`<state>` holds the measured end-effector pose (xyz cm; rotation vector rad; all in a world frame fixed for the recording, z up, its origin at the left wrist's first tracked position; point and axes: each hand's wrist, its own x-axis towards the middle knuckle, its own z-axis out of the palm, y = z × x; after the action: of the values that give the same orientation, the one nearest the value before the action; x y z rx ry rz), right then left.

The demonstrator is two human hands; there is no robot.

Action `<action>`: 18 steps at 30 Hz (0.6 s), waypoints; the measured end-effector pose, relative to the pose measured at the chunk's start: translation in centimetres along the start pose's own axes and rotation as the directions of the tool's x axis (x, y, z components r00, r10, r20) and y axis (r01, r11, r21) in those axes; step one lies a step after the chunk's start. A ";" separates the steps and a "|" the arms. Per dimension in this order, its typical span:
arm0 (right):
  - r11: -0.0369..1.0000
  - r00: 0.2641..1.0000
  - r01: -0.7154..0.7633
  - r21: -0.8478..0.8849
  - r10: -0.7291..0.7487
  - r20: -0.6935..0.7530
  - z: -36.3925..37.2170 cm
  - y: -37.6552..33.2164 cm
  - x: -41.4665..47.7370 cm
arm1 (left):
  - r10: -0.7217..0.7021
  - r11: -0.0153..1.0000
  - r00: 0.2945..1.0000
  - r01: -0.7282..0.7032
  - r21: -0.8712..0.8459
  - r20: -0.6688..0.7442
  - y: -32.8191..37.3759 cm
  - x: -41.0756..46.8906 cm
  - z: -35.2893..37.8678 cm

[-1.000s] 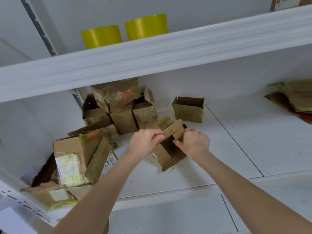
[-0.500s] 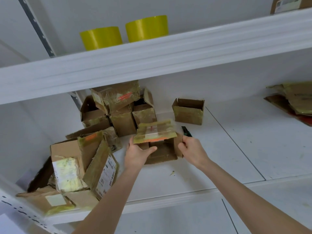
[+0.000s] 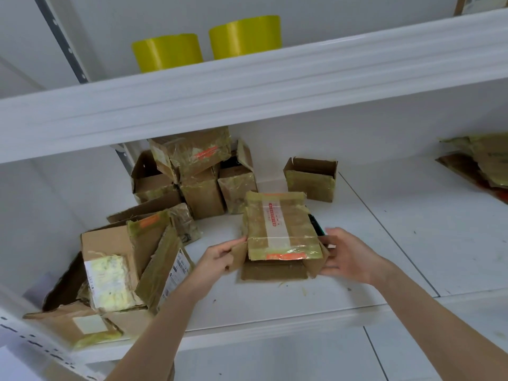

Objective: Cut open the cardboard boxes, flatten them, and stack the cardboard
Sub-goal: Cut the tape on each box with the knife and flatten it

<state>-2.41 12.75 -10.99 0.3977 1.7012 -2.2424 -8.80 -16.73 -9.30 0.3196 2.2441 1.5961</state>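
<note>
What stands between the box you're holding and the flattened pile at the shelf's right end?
Nothing visible: only bare shelf lies between the taped box and the flattened pile; the open box sits farther back.

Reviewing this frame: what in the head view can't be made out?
1. Head view: dark object, mostly hidden behind the taped box; unidentifiable.
2. Head view: flattened cardboard, cut off by the right edge.
3. Head view: label print on a left-pile box, too small to read.
4. Head view: top-shelf box, cut off by the top edge.
</note>
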 end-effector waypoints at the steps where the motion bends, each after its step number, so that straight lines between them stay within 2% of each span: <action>1: 0.994 0.998 0.004 -0.109 -0.011 -0.063 0.4 -0.3 0.3 | 0.001 1.000 1.000 -0.001 0.005 0.027 0.0 0.0 0.1; 3: 0.939 0.978 0.026 -0.343 -0.095 -0.185 1.6 -0.8 0.7 | 0.002 0.999 0.999 0.000 -0.041 0.049 0.4 0.3 0.4; 5: 0.921 0.942 0.080 -0.382 -0.195 -0.273 2.5 -1.0 1.4 | 0.005 0.995 0.999 -0.008 -0.101 -0.032 1.0 0.5 0.8; 7: 0.908 0.920 0.169 -0.382 -0.285 -0.269 3.1 -1.0 1.8 | -0.009 0.990 0.992 -0.010 -0.141 -0.130 1.8 0.9 0.9; 9: 0.869 0.900 0.239 -0.433 -0.366 -0.236 3.7 -0.9 1.9 | -0.041 0.965 0.985 -0.003 -0.262 -0.165 2.6 1.3 0.8; 13: 0.721 0.853 0.301 -0.624 -0.496 -0.162 3.8 -0.9 1.8 | -0.134 0.824 0.986 0.056 -0.564 -0.099 4.2 2.2 0.2; 14: 0.702 0.845 0.308 -0.643 -0.512 -0.155 3.6 -1.0 1.7 | -0.153 0.804 0.983 0.065 -0.591 -0.100 4.5 2.2 0.2; 15: 0.725 0.840 0.312 -0.614 -0.513 -0.178 3.5 -1.1 1.7 | -0.162 0.815 0.981 0.071 -0.575 -0.108 4.7 2.0 0.2; 16: 0.794 0.845 0.310 -0.523 -0.482 -0.231 3.6 -1.3 1.6 | -0.161 0.843 0.979 0.072 -0.533 -0.122 4.9 1.8 0.4; 18: 0.933 0.889 0.270 -0.239 -0.337 -0.310 4.1 -2.1 1.2 | -0.153 0.896 0.980 0.081 -0.437 -0.130 5.2 1.5 0.7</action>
<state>-4.55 9.21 -8.55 0.5382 2.2826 -2.2930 -9.98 -13.81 -4.89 -0.0687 1.8974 2.0496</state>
